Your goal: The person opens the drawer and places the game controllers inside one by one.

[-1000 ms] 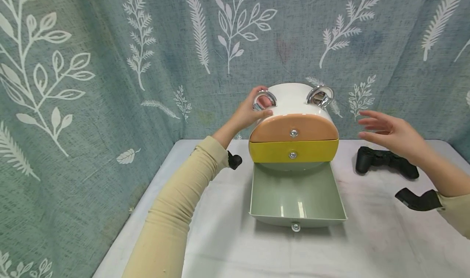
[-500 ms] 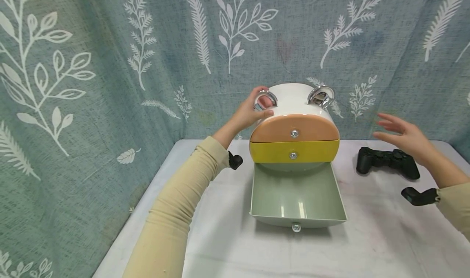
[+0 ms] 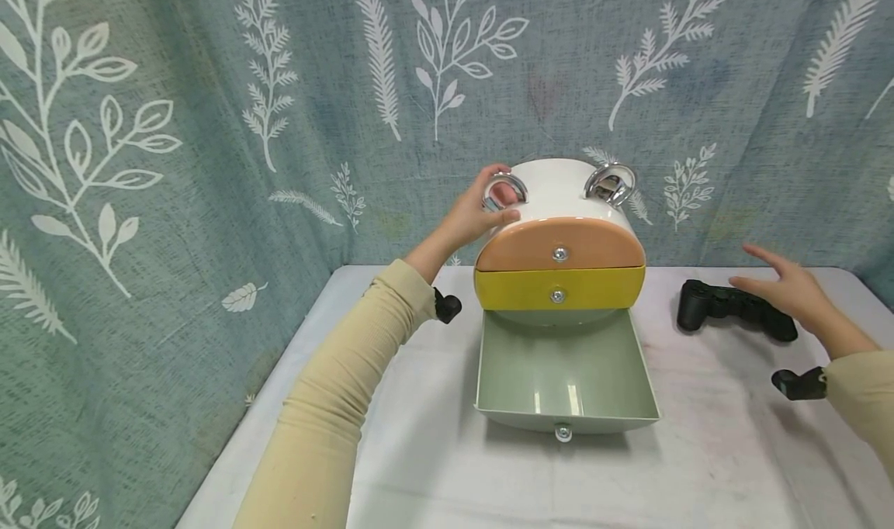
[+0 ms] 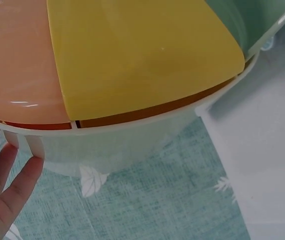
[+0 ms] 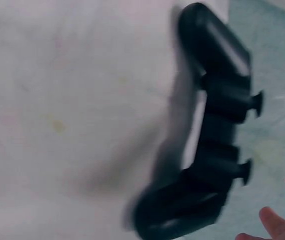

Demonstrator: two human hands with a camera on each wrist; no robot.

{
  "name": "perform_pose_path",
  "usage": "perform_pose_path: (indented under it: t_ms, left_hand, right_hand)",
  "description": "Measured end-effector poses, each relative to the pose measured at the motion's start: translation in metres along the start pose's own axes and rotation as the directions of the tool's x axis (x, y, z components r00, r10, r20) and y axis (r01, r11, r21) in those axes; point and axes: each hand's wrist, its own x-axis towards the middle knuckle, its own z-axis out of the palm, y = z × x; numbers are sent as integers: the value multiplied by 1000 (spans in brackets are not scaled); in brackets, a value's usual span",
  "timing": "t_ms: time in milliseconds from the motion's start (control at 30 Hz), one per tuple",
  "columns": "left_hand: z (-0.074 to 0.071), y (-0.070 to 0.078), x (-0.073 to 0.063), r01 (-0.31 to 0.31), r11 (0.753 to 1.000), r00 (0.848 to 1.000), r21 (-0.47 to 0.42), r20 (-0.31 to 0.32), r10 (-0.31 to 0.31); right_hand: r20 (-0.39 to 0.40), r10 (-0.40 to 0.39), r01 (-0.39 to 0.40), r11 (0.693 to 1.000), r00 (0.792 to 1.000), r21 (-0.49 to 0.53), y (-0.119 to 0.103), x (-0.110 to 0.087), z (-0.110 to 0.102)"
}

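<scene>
A small drawer cabinet (image 3: 555, 180) with a white rounded shell and two chrome rings stands on the table. Its orange top drawer (image 3: 527, 243) and yellow middle drawer (image 3: 513, 288) are closed; the pale green bottom drawer (image 3: 566, 366) is pulled out with nothing visible inside. My left hand (image 3: 475, 211) holds the shell around the left chrome ring (image 3: 486, 195), and in the left wrist view its fingertips (image 4: 34, 165) touch the shell's side. My right hand (image 3: 796, 292), fingers apart, hovers over a black game controller (image 3: 708, 304), without visible contact in the right wrist view.
The white-covered table (image 3: 419, 436) ends at the back against a blue-green leaf-patterned curtain (image 3: 314, 110), which also hangs along the left. Black wrist cameras (image 3: 799, 384) stick out from both sleeves.
My right hand has moved rightward and downward, away from the cabinet's side to above the controller. The left hand, cabinet and controller stay in place.
</scene>
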Motion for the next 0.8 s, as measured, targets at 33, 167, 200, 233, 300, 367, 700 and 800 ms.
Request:
perform_pose_path:
  t_ms: [33,167,200,233,300,367,700,800]
  left_hand:
    - [0,0,0,0,1000,1000,2,1,0]
    - [1,-1,0,-1,1000,1000,7,-3,1]
    - [1,-1,1,-1,1000,1000,8,-5,1]
    - [1,-1,1,-1,1000,1000,7,-6,1]
    - [1,-1,1,-1,1000,1000,7,-8,1]
    - [1,-1,1,-1,1000,1000,9,-8,1]
    - [1,0,0,-3,1000,1000,10,-6,3]
    - [2,1,1,2,1000,1000,14,-6,-2]
  right_hand:
    - [3,7,-7,1000,1000,-9,5,1,1]
    - [42,28,-27,999,999,-33,20,3,5]
    - [58,33,-31,999,998,-39,23,3,6]
    - [74,42,-38,998,996,-44,26,4,7]
    - [105,53,-49,998,993,-40,31,4,8]
    - [121,68,-64,997,990,-37,36,5,10]
    - [160,93,-96,995,983,9,47,4,17]
    - [166,50,-41,997,985,-59,47,3,17]
